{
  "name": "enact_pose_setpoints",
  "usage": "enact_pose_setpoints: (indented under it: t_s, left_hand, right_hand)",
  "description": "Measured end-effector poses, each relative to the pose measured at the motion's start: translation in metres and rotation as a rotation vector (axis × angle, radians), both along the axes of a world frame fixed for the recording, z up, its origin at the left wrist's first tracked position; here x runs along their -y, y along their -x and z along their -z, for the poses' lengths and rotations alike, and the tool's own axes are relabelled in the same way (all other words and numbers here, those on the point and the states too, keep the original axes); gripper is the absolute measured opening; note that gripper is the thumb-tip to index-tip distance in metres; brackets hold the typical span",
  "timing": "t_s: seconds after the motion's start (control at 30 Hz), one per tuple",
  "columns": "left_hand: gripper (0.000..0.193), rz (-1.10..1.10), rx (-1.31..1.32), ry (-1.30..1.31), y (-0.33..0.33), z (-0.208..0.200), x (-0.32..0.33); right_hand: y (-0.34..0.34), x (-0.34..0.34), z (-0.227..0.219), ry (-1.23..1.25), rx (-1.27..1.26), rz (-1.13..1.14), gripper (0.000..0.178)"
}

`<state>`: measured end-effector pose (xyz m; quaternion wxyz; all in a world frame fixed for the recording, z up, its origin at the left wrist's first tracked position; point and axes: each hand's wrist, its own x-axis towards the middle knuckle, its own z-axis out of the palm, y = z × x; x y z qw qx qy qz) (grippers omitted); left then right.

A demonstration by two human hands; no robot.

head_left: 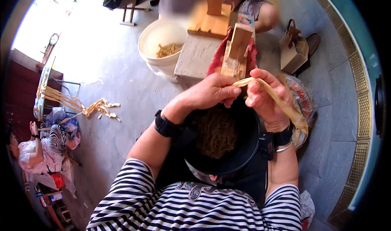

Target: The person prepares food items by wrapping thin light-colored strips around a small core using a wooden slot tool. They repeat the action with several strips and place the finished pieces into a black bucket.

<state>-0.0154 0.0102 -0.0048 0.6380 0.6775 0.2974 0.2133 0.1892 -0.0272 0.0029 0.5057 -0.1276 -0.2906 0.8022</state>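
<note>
A long pale yellow strip [281, 102], like a limp plant fibre or leaf, stretches between my hands above the black bucket [252, 149]. My left hand [216, 90] pinches its narrow end between thumb and fingers. The fingers of my right hand [271, 98] are bent around the strip, which drapes over this hand and hangs down past the wrist. Brown shredded strands [216, 135] lie in the bucket at my lap. Just beyond my hands stands a wooden block stand [240, 41], over a red cloth [220, 56]. What kind of material the strip is, I cannot tell for certain.
A grey block [197, 53] carries another wooden stand [209, 21]. Left of it is a white bucket [152, 47] with tan strands. A person [260, 13] sits opposite, another person [38, 153] at far left by hanging strips [69, 100]. A beige bag [294, 51] stands right.
</note>
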Motion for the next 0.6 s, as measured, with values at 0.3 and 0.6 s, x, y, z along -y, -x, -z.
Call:
enact_pose_setpoints:
  t_s: [0.3, 0.6]
  left_hand:
    - [0.034, 0.313, -0.209, -0.221, -0.010, -0.013, 0.013]
    - [0.043, -0.212, 0.803, 0.300, -0.026, -0.001, 0.015]
  right_hand:
    - [0.016, -0.004, 0.007, -0.118, 0.260, 0.272, 0.023]
    - [0.022, 0.016, 0.005, 0.171, 0.298, -0.419, 0.033]
